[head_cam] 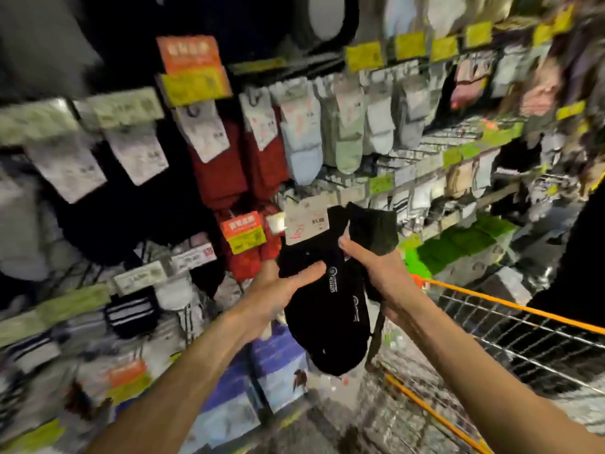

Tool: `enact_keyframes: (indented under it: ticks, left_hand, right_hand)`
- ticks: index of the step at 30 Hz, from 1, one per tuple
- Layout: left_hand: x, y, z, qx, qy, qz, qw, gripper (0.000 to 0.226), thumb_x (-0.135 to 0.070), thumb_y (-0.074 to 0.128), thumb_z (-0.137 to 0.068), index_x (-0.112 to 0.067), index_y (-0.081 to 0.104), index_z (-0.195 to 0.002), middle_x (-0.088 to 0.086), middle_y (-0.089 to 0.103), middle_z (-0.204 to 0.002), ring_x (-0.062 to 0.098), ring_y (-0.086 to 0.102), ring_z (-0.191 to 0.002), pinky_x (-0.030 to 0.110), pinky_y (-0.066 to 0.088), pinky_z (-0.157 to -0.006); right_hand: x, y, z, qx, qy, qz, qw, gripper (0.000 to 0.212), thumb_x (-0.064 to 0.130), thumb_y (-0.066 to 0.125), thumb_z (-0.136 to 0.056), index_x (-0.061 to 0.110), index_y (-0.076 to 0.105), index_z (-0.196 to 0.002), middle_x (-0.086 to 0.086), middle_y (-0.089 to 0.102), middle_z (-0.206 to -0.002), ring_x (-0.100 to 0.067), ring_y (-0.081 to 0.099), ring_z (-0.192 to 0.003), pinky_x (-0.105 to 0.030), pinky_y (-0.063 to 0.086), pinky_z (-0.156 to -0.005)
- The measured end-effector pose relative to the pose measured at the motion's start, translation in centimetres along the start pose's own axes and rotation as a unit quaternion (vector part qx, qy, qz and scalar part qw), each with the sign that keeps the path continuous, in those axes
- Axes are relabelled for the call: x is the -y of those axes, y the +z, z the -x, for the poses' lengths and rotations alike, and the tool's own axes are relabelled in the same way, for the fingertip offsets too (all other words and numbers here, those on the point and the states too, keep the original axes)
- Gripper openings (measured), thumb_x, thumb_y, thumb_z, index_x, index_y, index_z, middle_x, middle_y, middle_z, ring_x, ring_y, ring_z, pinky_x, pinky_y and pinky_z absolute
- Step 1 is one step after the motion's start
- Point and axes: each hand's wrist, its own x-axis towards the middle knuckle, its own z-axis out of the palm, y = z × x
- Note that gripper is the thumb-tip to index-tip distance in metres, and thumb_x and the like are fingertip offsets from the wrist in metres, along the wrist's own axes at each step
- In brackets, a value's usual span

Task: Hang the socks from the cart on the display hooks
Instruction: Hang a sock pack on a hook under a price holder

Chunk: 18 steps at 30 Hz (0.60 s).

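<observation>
A pack of black socks (327,306) with a white paper tag (306,219) hangs between my hands at the centre of the view. My left hand (281,286) grips its left edge, thumb across the front. My right hand (376,267) holds the pack's right side together with a second dark sock bundle (376,231) that sticks up above my fingers. Behind them, red socks (226,172) and pale socks (302,145) hang on the display hooks. The wire cart (523,326) with its orange rim stands at the lower right.
Black socks with white tags (137,152) hang at the left, striped socks (131,316) below them. Yellow price labels (365,55) run along the upper rails. A person in dark clothes (579,257) stands at the far right beside the cart. The whole view is blurred.
</observation>
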Motion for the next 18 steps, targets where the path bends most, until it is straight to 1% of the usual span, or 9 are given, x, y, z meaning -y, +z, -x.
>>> enact_keyframes:
  ticks: [1,3,5,6,7,9,11,14,18]
  left_hand:
    - [-2.4,-1.1,0.0,-0.021,0.010,-0.006,1.000,0.058,-0.053,0.078,-0.078,-0.032,0.062,-0.130,-0.007,0.067,-0.130,0.012,0.061,-0.122,0.033,0.044,-0.107]
    - [-6.5,-2.6,0.4,-0.088,0.013,0.018,0.996,0.060,-0.069,0.062,-0.083,-0.036,0.059,-0.133,-0.003,0.057,-0.143,0.017,0.051,-0.133,0.029,0.037,-0.112]
    - [-9.1,-3.7,0.7,-0.097,0.018,0.014,0.995,0.079,-0.094,0.051,-0.064,-0.045,0.065,-0.124,-0.008,0.059,-0.140,0.017,0.054,-0.130,0.038,0.038,-0.113]
    - [-10.3,-4.2,1.0,-0.097,0.024,-0.001,0.995,0.091,-0.100,0.048,-0.056,-0.045,0.063,-0.127,-0.009,0.061,-0.138,0.016,0.056,-0.128,0.043,0.040,-0.112]
    - [-10.9,-4.8,1.2,-0.109,0.031,-0.017,0.993,0.092,-0.098,0.051,-0.059,-0.040,0.062,-0.129,-0.008,0.064,-0.133,0.016,0.060,-0.123,0.042,0.044,-0.108]
    - [-12.7,-5.6,1.6,-0.128,0.062,-0.005,0.990,0.063,-0.075,0.062,-0.078,-0.030,0.068,-0.122,-0.007,0.074,-0.114,0.013,0.069,-0.106,0.034,0.053,-0.096]
    - [-13.9,-6.1,1.6,-0.133,0.070,0.009,0.989,0.044,-0.057,0.068,-0.085,-0.025,0.071,-0.115,-0.006,0.077,-0.104,0.014,0.072,-0.099,0.035,0.054,-0.095]
    - [-15.2,-6.6,1.5,-0.125,0.096,0.011,0.988,0.036,-0.044,0.071,-0.087,-0.022,0.068,-0.116,-0.004,0.076,-0.107,0.016,0.071,-0.103,0.043,0.051,-0.102]
    - [-16.6,-5.4,0.9,-0.099,0.114,0.031,0.988,0.033,-0.033,0.070,-0.090,-0.022,0.065,-0.121,-0.002,0.075,-0.111,0.016,0.070,-0.106,0.042,0.051,-0.103]
  right_hand:
    - [2.1,1.8,-0.1,0.015,-0.018,-0.006,1.000,0.026,0.002,0.069,-0.086,0.017,0.069,-0.107,0.009,0.078,-0.089,-0.003,0.072,-0.079,-0.016,0.055,-0.066]
    - [5.2,4.2,-0.1,0.035,-0.039,-0.013,0.999,0.022,0.006,0.072,-0.086,0.020,0.070,-0.103,0.011,0.077,-0.081,-0.001,0.072,-0.072,-0.015,0.054,-0.060]
    - [7.5,5.8,-0.3,0.058,-0.048,-0.013,0.997,0.019,0.009,0.074,-0.085,0.019,0.071,-0.101,0.006,0.078,-0.085,-0.006,0.073,-0.075,-0.019,0.056,-0.060]
    - [8.8,6.8,-0.3,0.075,-0.055,-0.013,0.996,0.018,0.010,0.074,-0.085,0.019,0.072,-0.100,0.003,0.078,-0.088,-0.008,0.074,-0.077,-0.020,0.057,-0.061]
    - [9.6,7.5,-0.1,0.088,-0.053,-0.012,0.995,0.016,0.012,0.074,-0.085,0.019,0.073,-0.100,0.002,0.079,-0.090,-0.010,0.075,-0.079,-0.021,0.057,-0.061]
    - [11.2,8.7,-0.2,0.111,-0.061,-0.013,0.992,0.019,0.013,0.075,-0.085,0.017,0.073,-0.103,-0.002,0.078,-0.094,-0.013,0.075,-0.083,-0.021,0.057,-0.061]
    - [12.6,9.5,-0.5,0.132,-0.079,-0.009,0.988,0.025,0.013,0.075,-0.084,0.017,0.072,-0.109,-0.002,0.078,-0.099,-0.015,0.075,-0.087,-0.022,0.058,-0.063]
    - [14.3,10.0,-1.3,0.145,-0.100,0.006,0.984,0.029,0.023,0.079,-0.077,0.023,0.073,-0.106,0.002,0.078,-0.100,-0.013,0.075,-0.089,-0.021,0.058,-0.066]
    - [16.2,9.7,-2.7,0.188,-0.148,0.005,0.971,0.050,0.033,0.074,-0.070,0.027,0.067,-0.118,0.006,0.075,-0.112,-0.010,0.072,-0.102,-0.025,0.055,-0.082]
